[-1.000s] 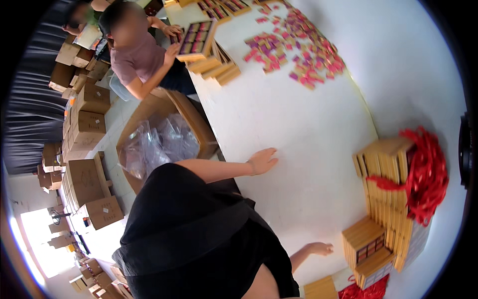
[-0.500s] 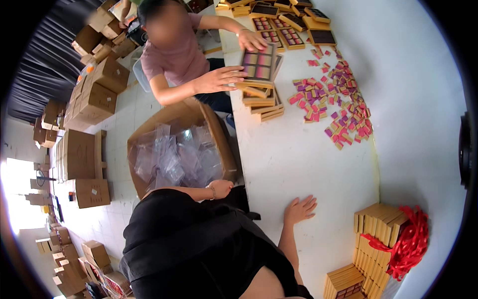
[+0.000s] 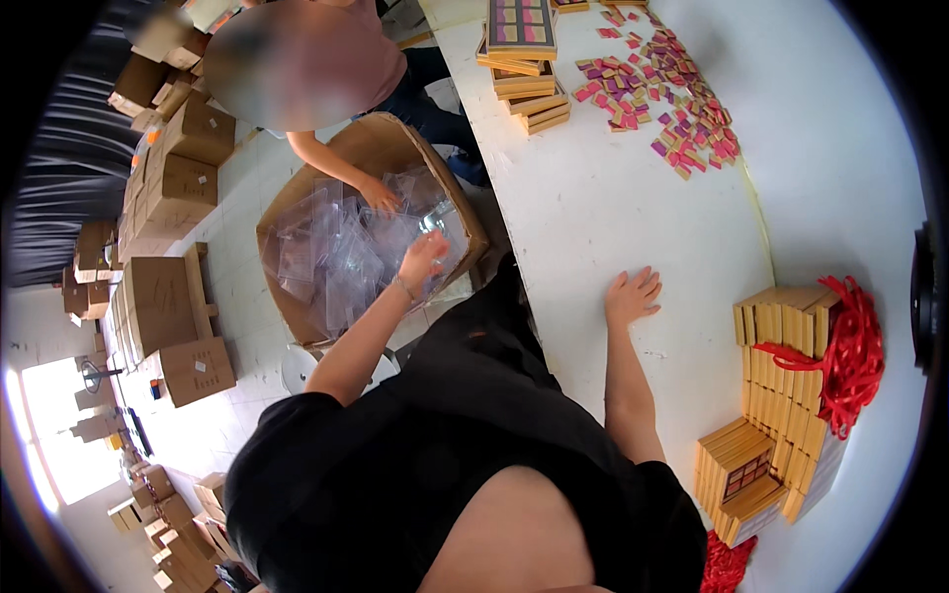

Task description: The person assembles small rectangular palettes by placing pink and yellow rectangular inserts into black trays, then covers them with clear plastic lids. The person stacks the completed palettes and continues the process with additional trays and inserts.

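Observation:
My right hand (image 3: 633,298) lies palm down on the white table (image 3: 593,217), fingers spread, holding nothing. My left hand (image 3: 422,262), with a bracelet at the wrist, is held over the near right part of a large cardboard box (image 3: 461,198). Its fingers are slightly bent and look apart, with nothing seen in them. Many clear plastic sleeves or covers (image 3: 341,259) lie loose in that box. A co-worker's hand (image 3: 379,194) reaches into the same box from the far side, close to my left hand.
Stacked wooden-edged trays (image 3: 522,40) with coloured squares stand at the table's far end. Loose pink and purple tiles (image 3: 682,124) are scattered along the wall. Wooden boxes (image 3: 781,385) draped with red ribbons (image 3: 852,366) stand at right. Cartons (image 3: 158,301) line the floor at left.
My view has shifted toward the box. My left hand has moved from beside my body out over the box. The co-worker's hands have left the top tray; one now reaches into the box.

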{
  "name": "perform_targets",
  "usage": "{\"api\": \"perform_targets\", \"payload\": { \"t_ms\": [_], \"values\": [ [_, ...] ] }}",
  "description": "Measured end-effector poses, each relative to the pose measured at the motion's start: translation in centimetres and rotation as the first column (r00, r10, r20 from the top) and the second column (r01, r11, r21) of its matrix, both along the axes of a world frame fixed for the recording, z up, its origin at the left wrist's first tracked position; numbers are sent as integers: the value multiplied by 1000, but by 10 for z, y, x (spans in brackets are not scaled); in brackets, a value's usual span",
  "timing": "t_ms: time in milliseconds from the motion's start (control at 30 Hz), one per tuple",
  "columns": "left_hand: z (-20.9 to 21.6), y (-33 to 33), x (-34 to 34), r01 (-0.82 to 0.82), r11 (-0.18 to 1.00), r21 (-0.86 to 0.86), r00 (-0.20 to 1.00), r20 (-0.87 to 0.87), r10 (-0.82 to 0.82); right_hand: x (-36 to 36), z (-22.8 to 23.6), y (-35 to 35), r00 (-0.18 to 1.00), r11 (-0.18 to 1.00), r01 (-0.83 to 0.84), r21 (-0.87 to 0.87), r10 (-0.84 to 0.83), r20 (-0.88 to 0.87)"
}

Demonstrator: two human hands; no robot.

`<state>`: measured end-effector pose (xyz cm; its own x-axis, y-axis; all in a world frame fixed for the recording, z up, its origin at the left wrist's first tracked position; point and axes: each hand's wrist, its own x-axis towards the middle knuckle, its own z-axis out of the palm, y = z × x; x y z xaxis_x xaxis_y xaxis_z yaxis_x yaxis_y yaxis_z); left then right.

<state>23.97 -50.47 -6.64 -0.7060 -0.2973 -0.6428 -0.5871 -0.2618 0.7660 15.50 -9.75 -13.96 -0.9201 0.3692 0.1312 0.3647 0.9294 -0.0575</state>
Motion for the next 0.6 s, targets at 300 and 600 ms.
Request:
{"api": "perform_targets", "payload": {
  "t_ms": [300,600],
  "values": [
    [62,-16,-261,-203,845,495,943,-133,305,-252,126,-161,867,352,-459,-816,377,-325],
    [-8,-6,-365,-154,654,741,913,-146,381,-334,125,-239,803,-222,218,-950,595,45]
  ]
}}
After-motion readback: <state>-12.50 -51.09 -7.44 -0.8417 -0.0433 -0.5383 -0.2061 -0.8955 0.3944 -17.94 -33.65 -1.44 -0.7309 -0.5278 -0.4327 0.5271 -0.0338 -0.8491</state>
